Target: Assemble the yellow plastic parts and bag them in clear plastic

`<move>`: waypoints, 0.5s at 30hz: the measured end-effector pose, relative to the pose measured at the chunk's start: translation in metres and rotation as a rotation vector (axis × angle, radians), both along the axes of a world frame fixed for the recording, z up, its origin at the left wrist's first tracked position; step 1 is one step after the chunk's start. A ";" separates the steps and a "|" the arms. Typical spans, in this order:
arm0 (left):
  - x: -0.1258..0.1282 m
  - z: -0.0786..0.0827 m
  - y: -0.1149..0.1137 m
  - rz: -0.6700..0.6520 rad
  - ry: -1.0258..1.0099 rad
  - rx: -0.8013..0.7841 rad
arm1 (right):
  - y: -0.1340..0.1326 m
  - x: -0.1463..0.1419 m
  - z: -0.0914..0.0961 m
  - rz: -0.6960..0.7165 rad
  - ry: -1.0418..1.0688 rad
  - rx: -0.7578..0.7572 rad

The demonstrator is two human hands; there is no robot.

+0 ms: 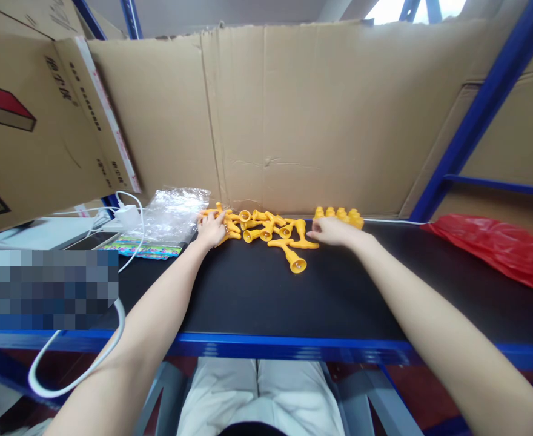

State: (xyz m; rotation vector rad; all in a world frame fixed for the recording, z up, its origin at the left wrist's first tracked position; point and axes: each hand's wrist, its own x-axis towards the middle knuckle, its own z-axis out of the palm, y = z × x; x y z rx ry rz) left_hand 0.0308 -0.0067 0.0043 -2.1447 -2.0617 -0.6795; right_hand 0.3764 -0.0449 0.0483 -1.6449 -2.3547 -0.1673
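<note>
My left hand (212, 229) rests with fingers spread on the left end of a heap of yellow plastic T-shaped pieces (267, 232), which have flared, hollow cup ends. It touches some of them, and those under the palm are partly hidden. My right hand (332, 231) is at the heap's right side, thumb and fingers apart and pointing left, close to a piece with a crossbar (304, 244). One T-shaped piece (297, 264) lies nearer to me, its cup end facing me. Behind my right hand, several yellow pieces (339, 214) stand upright in rows, partly covered by it.
On the black tabletop (294, 309), a clear plastic bag (171, 212) lies over a colourful packet (143, 249) at left. A white charger (127, 217) with cables is beside it. A red plastic bag (498, 248) lies at right. Cardboard (312, 115) walls the back.
</note>
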 end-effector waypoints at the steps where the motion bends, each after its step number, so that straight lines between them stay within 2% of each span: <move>1: 0.001 0.001 0.000 0.004 -0.006 0.006 | -0.004 -0.007 0.001 0.010 -0.010 -0.081; 5: 0.003 0.005 -0.001 0.014 -0.048 -0.036 | -0.024 -0.032 0.008 0.151 0.032 -0.089; 9: 0.006 0.005 -0.004 0.028 -0.021 -0.063 | -0.034 -0.044 0.009 0.293 0.083 -0.162; 15: 0.010 0.004 -0.010 -0.014 0.117 0.054 | -0.035 -0.049 0.004 0.336 0.096 -0.350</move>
